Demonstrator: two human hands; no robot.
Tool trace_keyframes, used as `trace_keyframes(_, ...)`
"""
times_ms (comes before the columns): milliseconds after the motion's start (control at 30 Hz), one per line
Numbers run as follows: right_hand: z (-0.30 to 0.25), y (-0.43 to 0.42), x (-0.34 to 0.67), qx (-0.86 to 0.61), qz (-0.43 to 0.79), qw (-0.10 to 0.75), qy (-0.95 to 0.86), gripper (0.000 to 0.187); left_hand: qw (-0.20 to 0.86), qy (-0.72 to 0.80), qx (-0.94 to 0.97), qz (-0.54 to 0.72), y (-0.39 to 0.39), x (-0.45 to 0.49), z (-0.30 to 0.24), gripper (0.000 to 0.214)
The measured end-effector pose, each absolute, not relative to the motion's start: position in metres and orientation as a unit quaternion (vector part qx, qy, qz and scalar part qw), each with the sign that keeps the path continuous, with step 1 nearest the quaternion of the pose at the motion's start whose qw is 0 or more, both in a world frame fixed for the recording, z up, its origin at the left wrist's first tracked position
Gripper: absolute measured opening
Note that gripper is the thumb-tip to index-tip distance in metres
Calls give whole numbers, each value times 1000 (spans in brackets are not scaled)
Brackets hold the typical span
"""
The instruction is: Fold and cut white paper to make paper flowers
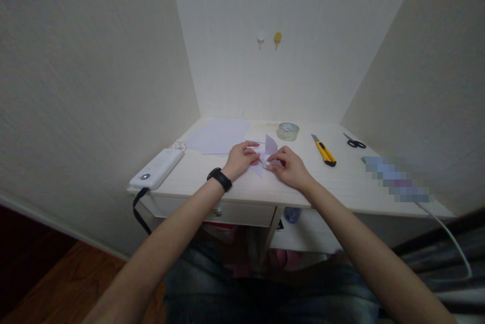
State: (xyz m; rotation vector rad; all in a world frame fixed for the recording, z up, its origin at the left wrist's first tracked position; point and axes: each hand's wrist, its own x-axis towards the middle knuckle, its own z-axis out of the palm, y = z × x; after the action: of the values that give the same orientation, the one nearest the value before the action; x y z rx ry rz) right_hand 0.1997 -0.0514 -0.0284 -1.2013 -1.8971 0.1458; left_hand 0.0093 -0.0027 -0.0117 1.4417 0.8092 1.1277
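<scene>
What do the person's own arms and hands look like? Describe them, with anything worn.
The left hand and right hand are both bare, with no gloves. A black band, likely a watch, circles the left wrist; the right wrist has none. No sleeves show on the left forearm or right forearm.

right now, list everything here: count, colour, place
folded paper: 1, white, middle
paper sheets: count unclear, white, back left
tape roll: 1, clear, back middle
knife: 1, yellow and black, right
scissors: 1, black, far right
pixelated item: 1, bluish, front right
cable: 1, white, right edge
strapped device: 1, white, left
wall hooks: 2, white and yellow, back
desk: 1, white, centre
container: 1, blue, under desk
jeans: 1, blue, below
wristband: 1, black, left wrist
left hand, right hand: 1 each, at folded paper
</scene>
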Motion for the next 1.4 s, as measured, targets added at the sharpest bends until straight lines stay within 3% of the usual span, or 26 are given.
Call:
trace_keyframes(400,-28,-52,200,-483,61,429,-761,13,556,325,609,463,-3,9,-13,29)
trace_keyframes(700,-29,-50,203,-496,106,413,-757,38,559,295,630,452,-6,7,-11,31)
trace_keyframes(900,-28,-50,203,-481,141,404,-765,36,571,273,637,439,-9,7,-9,38)
trace_keyframes(1400,-26,-51,204,-466,151,420,-764,32,481,322,689,437,-7,9,-10,44)
